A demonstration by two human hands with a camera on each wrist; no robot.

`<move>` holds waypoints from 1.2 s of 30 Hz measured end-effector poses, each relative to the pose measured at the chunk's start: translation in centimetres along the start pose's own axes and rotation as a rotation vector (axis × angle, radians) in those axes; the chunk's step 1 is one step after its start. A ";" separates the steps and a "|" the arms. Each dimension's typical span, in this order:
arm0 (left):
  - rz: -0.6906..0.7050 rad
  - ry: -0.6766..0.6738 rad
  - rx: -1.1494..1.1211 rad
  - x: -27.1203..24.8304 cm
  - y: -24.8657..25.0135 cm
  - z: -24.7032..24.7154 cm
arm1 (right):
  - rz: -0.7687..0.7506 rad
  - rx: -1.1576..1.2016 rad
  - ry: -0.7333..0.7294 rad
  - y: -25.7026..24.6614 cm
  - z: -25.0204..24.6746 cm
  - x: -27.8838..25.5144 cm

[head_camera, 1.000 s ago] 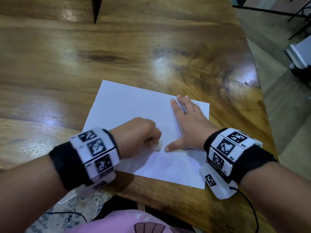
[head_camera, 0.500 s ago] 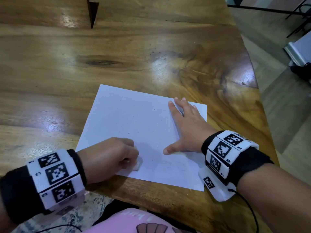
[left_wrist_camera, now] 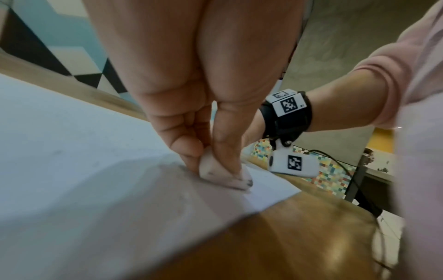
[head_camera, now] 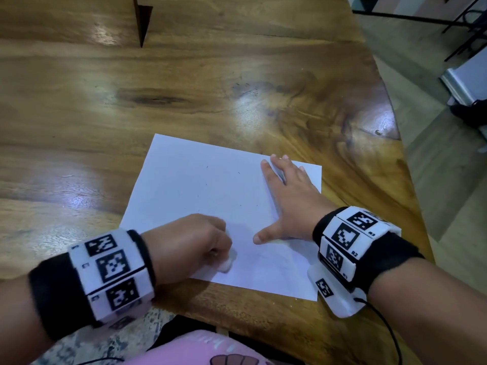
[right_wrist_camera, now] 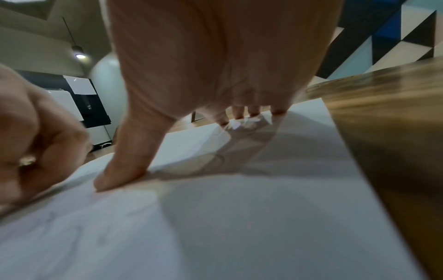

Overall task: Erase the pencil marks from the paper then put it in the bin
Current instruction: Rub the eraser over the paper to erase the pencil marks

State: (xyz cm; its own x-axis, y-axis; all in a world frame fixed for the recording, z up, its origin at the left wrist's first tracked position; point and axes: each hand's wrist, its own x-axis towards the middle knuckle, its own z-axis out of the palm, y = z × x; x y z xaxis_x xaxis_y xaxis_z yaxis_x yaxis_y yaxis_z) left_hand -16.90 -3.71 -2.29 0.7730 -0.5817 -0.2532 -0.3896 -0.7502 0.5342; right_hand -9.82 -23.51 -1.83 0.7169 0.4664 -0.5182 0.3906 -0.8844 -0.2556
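Observation:
A white sheet of paper [head_camera: 210, 196] lies flat on the wooden table [head_camera: 184, 96], near its front edge. My left hand [head_camera: 192, 246] pinches a small white eraser [head_camera: 227, 263] and presses it on the sheet's near part. In the left wrist view the eraser [left_wrist_camera: 215, 175] has dark smudges and sits between thumb and fingers on the paper [left_wrist_camera: 72, 170]. My right hand [head_camera: 287, 201] lies flat on the sheet's right side, fingers spread and straight. In the right wrist view its thumb [right_wrist_camera: 124, 170] presses the paper [right_wrist_camera: 215, 227]. Faint pencil lines and specks remain on the sheet.
The table's right edge [head_camera: 411, 206] curves close beside the sheet, with floor beyond. A dark wedge-shaped notch [head_camera: 142, 22] cuts into the table at the far side. Dark furniture legs [head_camera: 461, 22] stand at the top right. My pink clothing [head_camera: 197, 349] is below the front edge.
My left hand with the eraser slid left toward the sheet's near edge, then back right a little. The right hand stayed flat on the paper.

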 end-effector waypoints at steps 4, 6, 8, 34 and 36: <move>-0.098 0.037 -0.070 3.6 1.2 -2.0 | -0.004 -0.002 0.006 0.1 0.1 0.1; -0.070 0.043 -0.082 3.4 1.3 -1.9 | -0.005 -0.003 0.004 0.1 0.1 0.2; -0.011 -0.010 -0.080 1.8 1.6 -1.4 | -0.008 0.000 0.010 0.2 0.1 0.2; -0.325 0.199 -0.059 6.7 -1.6 -6.5 | 0.019 0.101 0.021 0.7 0.1 -0.7; -0.329 0.244 -0.060 8.7 -1.2 -6.5 | 0.020 0.092 0.023 0.7 0.2 -0.7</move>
State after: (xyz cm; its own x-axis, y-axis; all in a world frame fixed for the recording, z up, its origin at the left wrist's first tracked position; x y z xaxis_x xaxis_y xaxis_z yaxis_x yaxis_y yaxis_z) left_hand -6.43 -5.82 0.05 0.9504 -0.2167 -0.2232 -0.0777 -0.8600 0.5043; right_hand -10.15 -24.42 -1.83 0.7377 0.4479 -0.5051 0.3218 -0.8910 -0.3201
